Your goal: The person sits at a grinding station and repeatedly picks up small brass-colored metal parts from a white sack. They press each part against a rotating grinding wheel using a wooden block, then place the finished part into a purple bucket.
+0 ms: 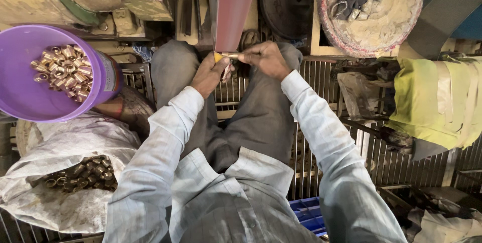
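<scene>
Red sanding belt (232, 9) runs down to both hands. Purple bucket (22, 89) w/ brass fittings (64, 72) at left. L hand (210, 74) & R hand (265, 58) close together, both pinching small brass piece (228, 56) against belt's lower end.

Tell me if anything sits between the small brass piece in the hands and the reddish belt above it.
Nothing visible does. Both hands, left and right, hold the small brass piece right at the lower end of the reddish belt; no gap or object shows between them.
</scene>
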